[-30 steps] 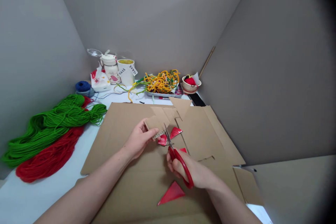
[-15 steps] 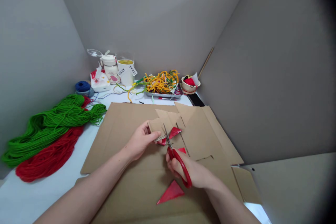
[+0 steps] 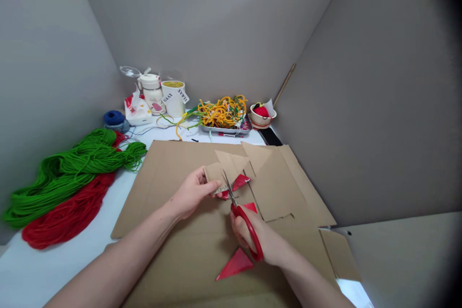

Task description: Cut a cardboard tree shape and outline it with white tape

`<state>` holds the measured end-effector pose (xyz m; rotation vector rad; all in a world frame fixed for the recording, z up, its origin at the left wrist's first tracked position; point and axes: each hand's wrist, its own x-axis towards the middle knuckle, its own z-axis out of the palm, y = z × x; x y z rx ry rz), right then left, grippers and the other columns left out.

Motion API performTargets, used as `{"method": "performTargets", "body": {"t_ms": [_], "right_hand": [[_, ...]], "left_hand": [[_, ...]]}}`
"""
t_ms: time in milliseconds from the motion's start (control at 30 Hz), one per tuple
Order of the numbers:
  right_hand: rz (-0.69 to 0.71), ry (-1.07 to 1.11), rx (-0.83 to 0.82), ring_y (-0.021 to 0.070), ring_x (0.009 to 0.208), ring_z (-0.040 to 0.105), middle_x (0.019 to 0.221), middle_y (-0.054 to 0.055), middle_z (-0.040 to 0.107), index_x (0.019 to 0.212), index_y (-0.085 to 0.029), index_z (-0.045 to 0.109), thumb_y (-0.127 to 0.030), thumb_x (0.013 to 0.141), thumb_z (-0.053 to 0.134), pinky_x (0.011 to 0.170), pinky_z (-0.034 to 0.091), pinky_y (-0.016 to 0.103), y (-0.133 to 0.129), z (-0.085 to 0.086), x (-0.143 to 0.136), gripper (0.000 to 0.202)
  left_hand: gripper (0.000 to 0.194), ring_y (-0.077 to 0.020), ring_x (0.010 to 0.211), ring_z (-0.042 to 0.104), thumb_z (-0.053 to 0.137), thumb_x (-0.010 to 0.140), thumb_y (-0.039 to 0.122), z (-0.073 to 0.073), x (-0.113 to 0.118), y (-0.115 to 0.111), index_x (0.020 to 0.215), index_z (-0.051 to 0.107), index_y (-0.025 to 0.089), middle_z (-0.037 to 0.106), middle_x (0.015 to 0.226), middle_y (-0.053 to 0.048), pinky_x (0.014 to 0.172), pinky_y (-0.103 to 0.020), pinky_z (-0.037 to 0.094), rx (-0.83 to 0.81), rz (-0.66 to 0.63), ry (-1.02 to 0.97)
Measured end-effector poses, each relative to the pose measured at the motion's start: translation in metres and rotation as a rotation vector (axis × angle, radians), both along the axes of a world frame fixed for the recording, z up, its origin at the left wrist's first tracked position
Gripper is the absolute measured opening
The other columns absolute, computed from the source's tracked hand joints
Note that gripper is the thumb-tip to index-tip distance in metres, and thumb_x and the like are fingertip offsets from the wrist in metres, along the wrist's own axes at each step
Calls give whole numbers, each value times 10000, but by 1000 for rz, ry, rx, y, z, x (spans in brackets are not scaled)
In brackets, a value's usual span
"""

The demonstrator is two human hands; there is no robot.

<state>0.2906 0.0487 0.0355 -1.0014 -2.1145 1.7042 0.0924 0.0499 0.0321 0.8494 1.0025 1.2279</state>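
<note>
Between thumb and fingers, my left hand [image 3: 193, 191] grips a small cardboard piece [image 3: 214, 174] with dark print on its lower edge. The red-handled scissors [image 3: 253, 237] are in my right hand [image 3: 249, 231], their blades at the right side of that piece. Red scraps [image 3: 240, 182] lie just beyond and beside the blades. Nearer me, a red triangle [image 3: 235, 264] rests on the large cardboard sheet [image 3: 173, 264]. Pale cardboard triangles [image 3: 230, 161] lie behind the hands.
Green yarn [image 3: 75, 163] and red yarn [image 3: 68, 216] lie at left. Along the back stand a white bottle [image 3: 153, 96], a cup [image 3: 174, 103], a tray [image 3: 224, 131] of orange yarn and a bowl [image 3: 263, 120] with red yarn. A grey wall rises at right.
My right hand and the scissors have shifted very slightly right. My left hand holds the cardboard piece in nearly the same place.
</note>
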Motion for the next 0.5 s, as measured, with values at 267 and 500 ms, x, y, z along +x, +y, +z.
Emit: {"method": "performTargets", "body": {"t_ms": [267,500], "right_hand": [[-42,-16,44,106,550,328,608,-32,372,683,-205,364,-686,863,284,495,273,246,-5,-1,-1,520],[-116,15,-43,94,549,301,616,-45,333,693,-206,332,-634,887,319,482,250,231,-8,-7,-4,470]], "left_hand": [[273,-135,686,591,684,743,259,2,1,-1,983,596,166,665,826,-31,625,-246,443,3,-11,-1],[208,-116,624,586,712,712,253,5,2,-1,883,651,151,680,818,-44,597,-225,446,-20,-16,-50]]}}
